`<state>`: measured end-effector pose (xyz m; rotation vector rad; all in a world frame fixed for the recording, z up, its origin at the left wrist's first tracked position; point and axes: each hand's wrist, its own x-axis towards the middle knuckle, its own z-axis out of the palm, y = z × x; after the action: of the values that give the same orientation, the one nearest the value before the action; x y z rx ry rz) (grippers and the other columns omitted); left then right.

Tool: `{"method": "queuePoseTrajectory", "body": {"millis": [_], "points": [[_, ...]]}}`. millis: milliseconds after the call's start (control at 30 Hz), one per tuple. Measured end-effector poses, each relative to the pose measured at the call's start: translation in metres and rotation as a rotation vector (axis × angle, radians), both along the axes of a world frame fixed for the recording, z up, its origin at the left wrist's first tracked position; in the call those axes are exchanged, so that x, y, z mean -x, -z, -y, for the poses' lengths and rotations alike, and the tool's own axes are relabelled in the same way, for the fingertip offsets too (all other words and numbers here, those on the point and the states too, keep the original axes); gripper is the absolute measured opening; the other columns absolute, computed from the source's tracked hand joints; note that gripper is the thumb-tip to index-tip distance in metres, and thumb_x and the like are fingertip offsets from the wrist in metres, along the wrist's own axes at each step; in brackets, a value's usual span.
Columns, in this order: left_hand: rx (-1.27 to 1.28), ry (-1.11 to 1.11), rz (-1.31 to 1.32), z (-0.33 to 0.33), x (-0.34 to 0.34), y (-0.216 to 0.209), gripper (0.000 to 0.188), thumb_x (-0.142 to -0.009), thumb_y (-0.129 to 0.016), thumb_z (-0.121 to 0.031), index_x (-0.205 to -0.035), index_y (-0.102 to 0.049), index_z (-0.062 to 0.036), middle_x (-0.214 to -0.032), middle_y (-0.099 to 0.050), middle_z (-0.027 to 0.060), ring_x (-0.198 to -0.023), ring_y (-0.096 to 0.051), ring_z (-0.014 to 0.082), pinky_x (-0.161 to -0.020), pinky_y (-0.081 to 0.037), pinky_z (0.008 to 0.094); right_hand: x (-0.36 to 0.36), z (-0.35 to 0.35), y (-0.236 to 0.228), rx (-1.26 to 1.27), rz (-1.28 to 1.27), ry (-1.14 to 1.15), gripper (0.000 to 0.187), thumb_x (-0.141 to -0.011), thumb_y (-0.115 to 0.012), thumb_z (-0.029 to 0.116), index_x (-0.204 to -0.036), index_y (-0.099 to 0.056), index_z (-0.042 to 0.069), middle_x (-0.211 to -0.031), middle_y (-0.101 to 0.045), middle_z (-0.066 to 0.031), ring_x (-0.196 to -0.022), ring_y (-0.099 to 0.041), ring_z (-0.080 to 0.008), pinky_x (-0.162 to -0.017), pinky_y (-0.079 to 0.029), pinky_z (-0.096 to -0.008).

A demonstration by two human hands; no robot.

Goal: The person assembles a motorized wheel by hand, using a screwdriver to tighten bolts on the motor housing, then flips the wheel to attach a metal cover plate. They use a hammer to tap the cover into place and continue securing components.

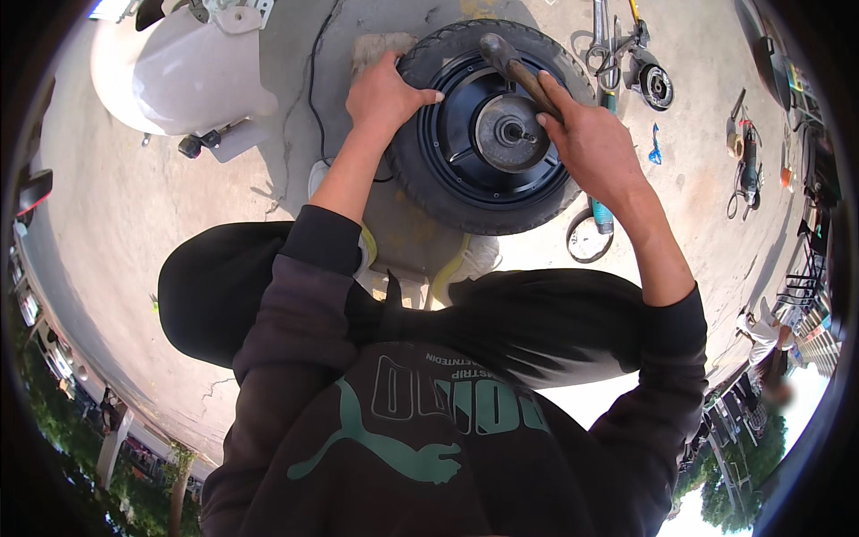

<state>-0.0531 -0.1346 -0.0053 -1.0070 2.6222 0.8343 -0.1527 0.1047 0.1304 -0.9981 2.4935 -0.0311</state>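
A wheel with a black rubber tyre and a dark hub [461, 173] lies flat in front of me. A round metal plate [490, 150] with a threaded axle [516, 134] sits at its middle. My left hand [385, 97] grips the tyre's left side, its thumb reaching onto the rim and its other fingers partly hidden over the outer edge. My right hand [595, 143] is closed round the brown handle of what looks like a hammer [514, 67]. Its thick, rounded end points up and left above the hub's far side.
A white curved cover [179, 72] lies at the far left, near a black cable [313, 80]. To the right are scissors [601, 54], a black round part [656, 87], a blue scrap [656, 145] and a ring [589, 237] beside a teal handle [602, 215]. More tools [748, 166] lie farther right.
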Motion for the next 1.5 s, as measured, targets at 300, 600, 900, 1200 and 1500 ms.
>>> {"method": "queuePoseTrajectory", "body": {"millis": [300,600,900,1200,1500], "points": [[-0.028,0.008,0.004,0.001,0.004,-0.003,0.096,-0.062,-0.093,-0.053,-0.143,-0.058,-0.0130,-0.124,-0.073,0.0132,-0.118,-0.069,0.0311,-0.099,-0.055,0.0420,-0.002,-0.002,-0.002,0.002,-0.009,0.005,0.052,-0.104,-0.057,0.027,-0.153,-0.046,0.014,-0.089,-0.072,-0.0218,-0.085,-0.070,-0.0439,-0.075,-0.056,-0.0538],[-0.025,0.033,-0.004,0.002,0.008,-0.001,0.095,-0.062,-0.093,-0.050,-0.144,-0.059,-0.0160,-0.125,-0.074,0.0112,-0.118,-0.069,0.0301,-0.099,-0.055,0.0427,0.001,-0.001,-0.003,0.017,0.022,0.055,0.052,-0.104,-0.059,0.027,-0.153,-0.047,0.015,-0.087,-0.072,-0.0223,-0.084,-0.070,-0.0439,-0.076,-0.055,-0.0528],[-0.010,0.045,-0.038,0.003,0.010,0.006,0.094,-0.062,-0.094,-0.048,-0.144,-0.059,-0.0169,-0.124,-0.074,0.0109,-0.116,-0.070,0.0313,-0.097,-0.056,0.0436,0.004,-0.004,-0.007,0.039,0.004,0.070,0.052,-0.104,-0.057,0.030,-0.154,-0.047,0.018,-0.086,-0.073,-0.0215,-0.082,-0.071,-0.0427,-0.074,-0.056,-0.0529],[-0.016,0.037,-0.004,0.004,0.014,0.005,0.090,-0.062,-0.094,-0.047,-0.141,-0.061,-0.0187,-0.123,-0.074,0.0098,-0.115,-0.070,0.0303,-0.096,-0.056,0.0438,0.006,-0.007,-0.001,0.030,0.012,0.076,0.051,-0.104,-0.058,0.029,-0.152,-0.048,0.017,-0.085,-0.072,-0.0230,-0.082,-0.070,-0.0447,-0.075,-0.056,-0.0537],[-0.009,0.048,0.020,0.004,0.015,0.000,0.093,-0.061,-0.094,-0.049,-0.142,-0.060,-0.0168,-0.123,-0.075,0.0106,-0.115,-0.070,0.0307,-0.096,-0.056,0.0445,0.002,-0.004,-0.006,0.005,0.057,0.104,0.050,-0.104,-0.058,0.029,-0.152,-0.049,0.017,-0.086,-0.072,-0.0223,-0.085,-0.070,-0.0440,-0.077,-0.055,-0.0531]]}}
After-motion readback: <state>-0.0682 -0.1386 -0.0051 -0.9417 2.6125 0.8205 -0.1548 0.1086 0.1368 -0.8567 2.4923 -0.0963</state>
